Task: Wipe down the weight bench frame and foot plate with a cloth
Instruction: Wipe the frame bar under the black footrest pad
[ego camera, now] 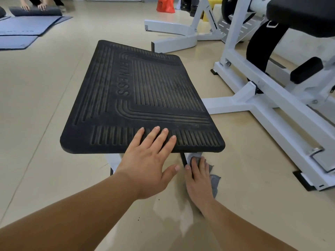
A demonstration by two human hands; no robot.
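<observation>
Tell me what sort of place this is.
Most likely a gym: a white weight bench frame with black pads, a ribbed foot plate moulded with FITNESS, and exercise mats on the floor at far left.

1. The left hand [146,160] lies flat, fingers straight, on the near edge of the black ribbed foot plate [137,95].
2. The right hand [197,178] presses a grey cloth [214,182] against the white support just under the plate's near right corner.
3. The white frame [253,105] stands on the beige floor [36,115] to the right, under a black seat pad [304,13].
4. Grey mats [27,26] and an orange bag [165,5] lie at the far end.
</observation>
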